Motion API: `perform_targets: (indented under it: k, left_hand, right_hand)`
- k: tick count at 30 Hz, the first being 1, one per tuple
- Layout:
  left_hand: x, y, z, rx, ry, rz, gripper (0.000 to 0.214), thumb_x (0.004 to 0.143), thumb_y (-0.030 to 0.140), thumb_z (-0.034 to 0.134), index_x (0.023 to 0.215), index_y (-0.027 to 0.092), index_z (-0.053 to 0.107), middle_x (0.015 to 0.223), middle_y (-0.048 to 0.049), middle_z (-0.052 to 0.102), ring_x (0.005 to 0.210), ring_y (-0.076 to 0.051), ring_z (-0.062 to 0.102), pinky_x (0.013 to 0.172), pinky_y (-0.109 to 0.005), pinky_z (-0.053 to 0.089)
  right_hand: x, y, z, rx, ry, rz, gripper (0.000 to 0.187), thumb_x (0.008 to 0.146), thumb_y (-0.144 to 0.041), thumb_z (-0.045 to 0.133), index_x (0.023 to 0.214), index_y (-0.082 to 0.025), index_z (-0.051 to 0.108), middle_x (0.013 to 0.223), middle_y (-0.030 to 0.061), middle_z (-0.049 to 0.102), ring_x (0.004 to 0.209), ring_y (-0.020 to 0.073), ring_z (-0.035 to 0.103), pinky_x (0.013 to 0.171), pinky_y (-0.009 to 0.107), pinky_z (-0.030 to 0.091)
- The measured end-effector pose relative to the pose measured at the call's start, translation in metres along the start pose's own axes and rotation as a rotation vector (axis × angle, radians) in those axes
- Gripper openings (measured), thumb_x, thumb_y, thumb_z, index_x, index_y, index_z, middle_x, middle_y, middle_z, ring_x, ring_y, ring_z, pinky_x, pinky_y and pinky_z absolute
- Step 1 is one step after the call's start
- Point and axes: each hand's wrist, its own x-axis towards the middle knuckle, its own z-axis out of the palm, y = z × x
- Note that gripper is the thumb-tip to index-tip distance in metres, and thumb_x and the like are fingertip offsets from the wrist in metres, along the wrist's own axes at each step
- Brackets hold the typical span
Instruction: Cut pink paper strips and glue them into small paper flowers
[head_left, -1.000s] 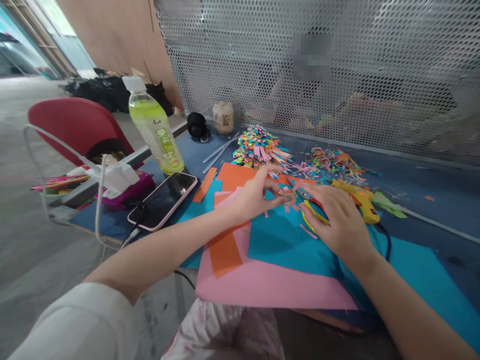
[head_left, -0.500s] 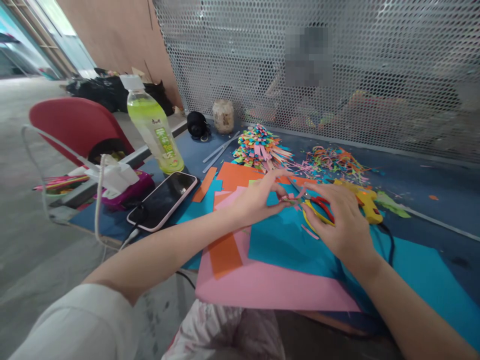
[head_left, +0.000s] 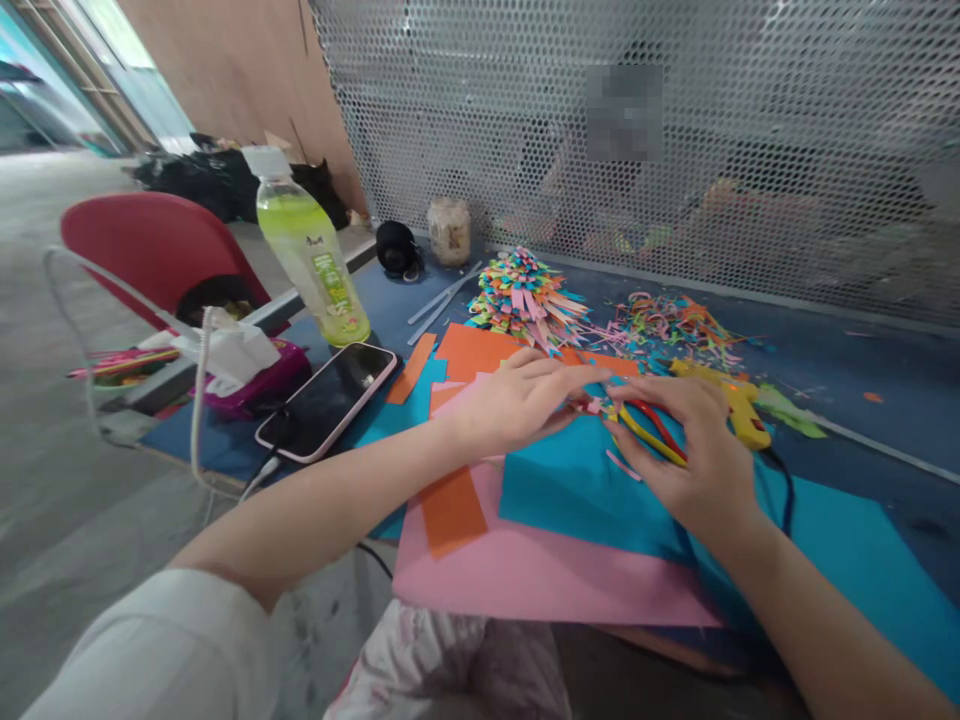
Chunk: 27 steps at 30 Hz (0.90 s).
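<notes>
My left hand [head_left: 517,400] reaches in from the left with its fingers stretched out together, thumb tucked below, pinching a small pink fringed paper piece [head_left: 596,405]. My right hand [head_left: 697,450] lies spread beside it, fingertips touching the same piece. Red and yellow scissors [head_left: 651,424] lie under my right palm, on a blue paper sheet [head_left: 577,490]. A yellow glue gun [head_left: 739,405] lies just beyond my right hand.
A pink sheet [head_left: 540,575] and orange strips [head_left: 450,505] lie under the blue one. Further back are a heap of fringed paper pieces [head_left: 525,295] and loose scraps [head_left: 667,320]. A phone [head_left: 326,400], green drink bottle [head_left: 311,255], jar [head_left: 448,230] and red chair [head_left: 157,250] are to the left.
My left hand's fingers have straightened and closed over the small paper piece. My right hand shifted slightly right and toward me, uncovering more of the scissors.
</notes>
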Motion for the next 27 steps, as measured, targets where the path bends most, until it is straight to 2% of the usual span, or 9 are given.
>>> perform_targets:
  k: [3,9,16,22,27]
  left_hand:
    - [0.001,0.000,-0.002,0.054,0.013,0.055,0.030,0.087,0.025,0.051,0.117,0.018,0.046,0.100,-0.0030,0.069,0.088,-0.012,0.063,0.082,-0.029,0.043]
    - [0.002,0.001,-0.005,0.105,0.106,0.130,0.027,0.086,0.023,0.054,0.112,0.018,0.051,0.096,-0.0017,0.070,0.091,-0.010,0.063,0.083,-0.027,0.041]
    - [0.004,0.003,-0.009,0.110,0.118,0.110,0.023,0.084,0.023,0.057,0.107,0.018,0.055,0.093,-0.0009,0.070,0.088,-0.010,0.063,0.083,-0.026,0.041]
    - [0.005,0.004,-0.009,0.112,0.100,0.091,0.020,0.084,0.025,0.058,0.103,0.017,0.057,0.094,-0.0007,0.070,0.088,-0.009,0.063,0.083,-0.026,0.042]
    - [0.004,0.004,-0.009,0.118,0.097,0.093,0.022,0.084,0.024,0.058,0.105,0.018,0.056,0.095,-0.0009,0.071,0.087,-0.009,0.063,0.081,-0.026,0.041]
  right_hand:
    - [0.000,-0.002,-0.001,0.000,-0.001,0.015,0.036,0.077,-0.022,0.065,0.110,-0.026,0.052,0.093,0.0037,0.067,0.089,0.0225,0.061,0.088,0.046,0.043]
    - [0.001,-0.007,-0.002,0.017,0.001,0.057,0.021,0.080,-0.022,0.063,0.099,-0.028,0.058,0.089,0.0007,0.069,0.083,0.0202,0.063,0.088,0.046,0.042]
    - [0.005,-0.013,-0.006,0.041,0.023,0.098,0.023,0.078,-0.018,0.063,0.098,-0.029,0.061,0.083,0.0002,0.072,0.086,0.0239,0.065,0.086,0.050,0.043]
    - [0.006,-0.014,-0.006,0.036,0.038,0.115,0.020,0.079,-0.020,0.063,0.098,-0.027,0.060,0.078,-0.0001,0.072,0.083,0.0235,0.065,0.085,0.049,0.045]
    - [0.005,-0.014,-0.007,0.006,0.001,0.147,0.016,0.079,-0.020,0.063,0.092,-0.027,0.062,0.078,-0.0001,0.072,0.084,0.0234,0.063,0.082,0.048,0.046]
